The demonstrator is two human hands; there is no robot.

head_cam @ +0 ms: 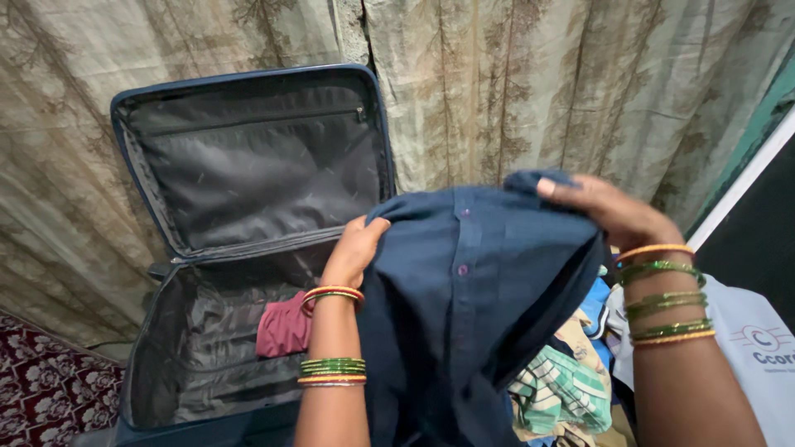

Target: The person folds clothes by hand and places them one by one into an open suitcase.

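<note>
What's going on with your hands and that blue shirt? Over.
Left hand and right hand both gripping dark blue buttoned cloth shirt, held up. Open dark blue suitcase behind, maroon cloth inside. Nothing blocking.

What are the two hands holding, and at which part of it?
Both hold a dark blue buttoned shirt by its top edge: the left hand at one upper corner, the right hand at the other, near the collar.

Both forearms raised, bangled wrists, left hand [354, 248] fingers curled shut, right hand [617, 211] palm down, fingers clamped
</note>
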